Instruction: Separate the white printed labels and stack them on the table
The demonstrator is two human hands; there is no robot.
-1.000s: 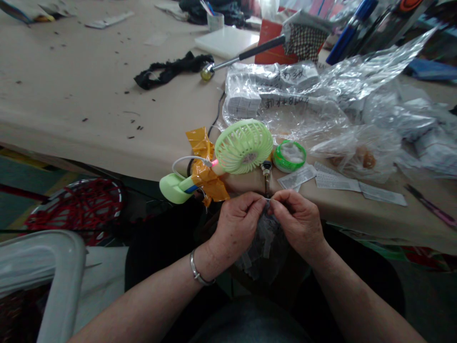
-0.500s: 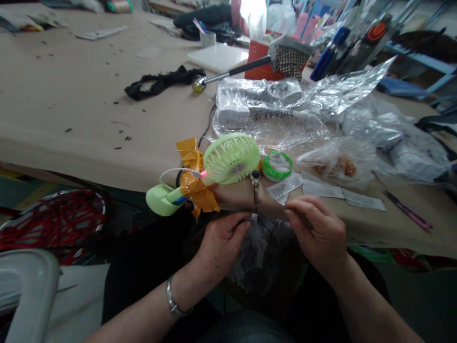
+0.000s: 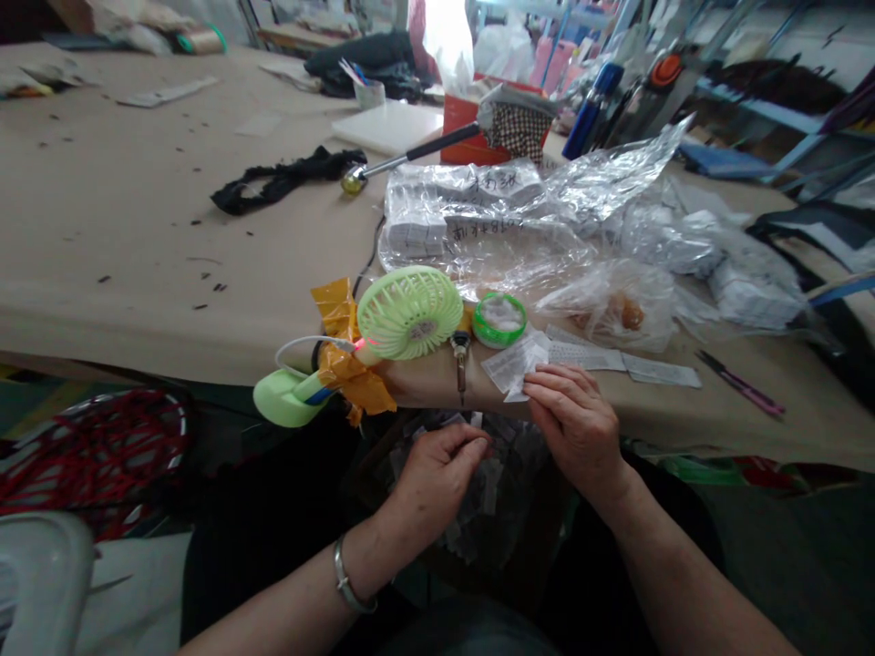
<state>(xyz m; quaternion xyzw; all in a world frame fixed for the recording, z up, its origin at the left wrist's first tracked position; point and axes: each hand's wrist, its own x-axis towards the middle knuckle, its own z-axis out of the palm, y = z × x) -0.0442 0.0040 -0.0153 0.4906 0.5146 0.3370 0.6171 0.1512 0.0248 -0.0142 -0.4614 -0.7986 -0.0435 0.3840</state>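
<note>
Left hand: the left hand (image 3: 437,469) is below the table edge, thumb and forefinger pinched together; a small white tab (image 3: 477,420) shows just past the tips, and whether they grip it cannot be told.
Right hand: the right hand (image 3: 574,424) has its fingers loosely bent, tips touching the printed slips (image 3: 512,364) at the table edge; whether it grips one cannot be told.
Beneath the hands: pale scraps (image 3: 487,487) in a dim heap, partly hidden by the left hand.
Table: a tan-covered table (image 3: 137,246), dark flecks scattered over it beyond the left hand.
Ahead, between the hands: a metal-tipped tool (image 3: 460,364), pointing towards the person, and a green-rimmed tub (image 3: 499,344) of white material.
Ahead of the left hand: a pale green fan (image 3: 410,314), orange tape (image 3: 348,374) around its handle; farther off, a black cloth strip (image 3: 287,178).
Ahead of the right hand: crinkled clear plastic (image 3: 526,251) over white stacks.
Right of the right hand: more slips (image 3: 660,371) in a row, then pink-handled scissors (image 3: 752,392).
Far side: a red box (image 3: 461,114) and, to the right, pale blue shelving (image 3: 766,109).
Floor side, left of the left hand: a round red-strung frame (image 3: 102,446) and a white plastic rim (image 3: 47,547).
</note>
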